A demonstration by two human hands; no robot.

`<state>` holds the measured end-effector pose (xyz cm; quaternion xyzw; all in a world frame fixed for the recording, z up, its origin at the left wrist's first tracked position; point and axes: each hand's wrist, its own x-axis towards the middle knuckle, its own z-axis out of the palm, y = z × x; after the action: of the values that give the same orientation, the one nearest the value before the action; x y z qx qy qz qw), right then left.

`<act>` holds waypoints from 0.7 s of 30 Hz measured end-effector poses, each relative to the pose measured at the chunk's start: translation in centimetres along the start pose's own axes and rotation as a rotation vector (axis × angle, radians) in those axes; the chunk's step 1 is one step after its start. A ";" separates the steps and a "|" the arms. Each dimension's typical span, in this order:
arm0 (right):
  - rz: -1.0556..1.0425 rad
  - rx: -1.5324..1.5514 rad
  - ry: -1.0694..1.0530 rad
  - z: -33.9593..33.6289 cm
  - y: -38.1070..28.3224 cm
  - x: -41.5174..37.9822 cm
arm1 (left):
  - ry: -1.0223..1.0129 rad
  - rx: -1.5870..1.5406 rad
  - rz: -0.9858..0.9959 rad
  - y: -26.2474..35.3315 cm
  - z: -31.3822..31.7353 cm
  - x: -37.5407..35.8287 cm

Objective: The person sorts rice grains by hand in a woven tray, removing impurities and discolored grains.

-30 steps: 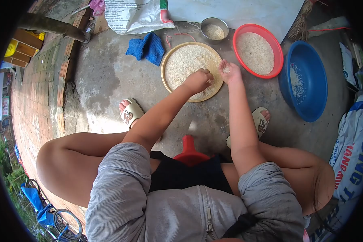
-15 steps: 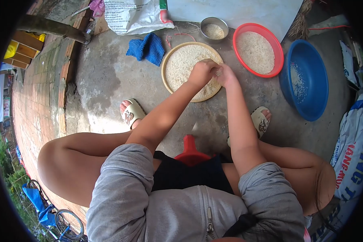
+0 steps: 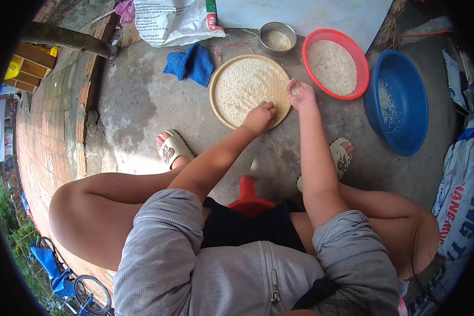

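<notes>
A round woven tray [image 3: 214, 94] lies on the concrete, filled with pale rice grains [image 3: 245, 84]. Over its lower right part is my left hand [image 3: 261, 117], with the fingers curled together; what they pinch, if anything, is too small to make out. My right hand [image 3: 301, 95] is cupped palm up at the tray's right edge, with a small heap of grains [image 3: 297, 91] in it. Right of that hand stands a red basin [image 3: 365, 79] of rice, and a metal bowl [image 3: 268, 49] with some grains is behind the tray.
A blue basin [image 3: 413, 113] with scattered grains stands at the right. A blue cloth [image 3: 192, 64] lies left of the tray, near a printed white sack [image 3: 168, 23]. A red stool [image 3: 247, 197] is between the legs. More sacks [image 3: 458, 195] lie at the far right.
My left hand has moved away from my right hand, down and left onto the tray's lower part. My right palm now shows, with grains in it.
</notes>
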<state>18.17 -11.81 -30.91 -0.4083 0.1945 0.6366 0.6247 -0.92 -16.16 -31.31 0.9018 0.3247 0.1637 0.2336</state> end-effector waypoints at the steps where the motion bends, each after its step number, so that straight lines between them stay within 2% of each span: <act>1: 0.002 0.009 0.001 -0.1 0.2 0.2 | 0.001 -0.001 0.002 -0.1 0.2 0.1; 4: 0.000 -0.098 -0.006 -0.3 1.1 0.4 | -0.064 0.004 0.018 -0.2 -0.3 0.4; 6: 0.003 -0.193 -0.022 -0.4 1.2 0.3 | 0.179 -0.203 -0.182 -0.4 -1.2 1.9; 7: 0.005 -0.285 -0.034 -0.4 1.3 0.3 | 0.178 -0.202 -0.181 0.1 -2.4 2.9; 9: 0.033 -0.314 -0.055 -0.4 1.1 0.3 | 0.375 -0.255 -0.177 1.1 -4.8 4.8; 13: 0.030 -0.426 -0.173 0.3 1.9 0.5 | 0.349 -0.337 -0.116 2.0 -6.2 6.9; 16: 0.066 -0.326 -0.065 1.5 2.0 -1.4 | 0.425 -0.198 -0.241 2.1 -6.5 6.9; 19: 0.122 -0.226 -0.056 1.1 1.2 -0.6 | 0.424 -0.108 -0.298 0.3 -5.7 5.7; 20: 0.095 -0.221 -0.045 0.9 0.9 -0.4 | 0.326 -0.072 -0.311 -0.2 -5.1 5.0; 21: 0.097 -0.219 -0.045 0.8 0.7 -0.3 | 0.324 -0.070 -0.312 -0.2 -4.5 4.4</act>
<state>17.27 -11.52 -30.42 -0.4501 0.1292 0.6924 0.5489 0.18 -11.69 -27.07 0.7938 0.4877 0.2795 0.2322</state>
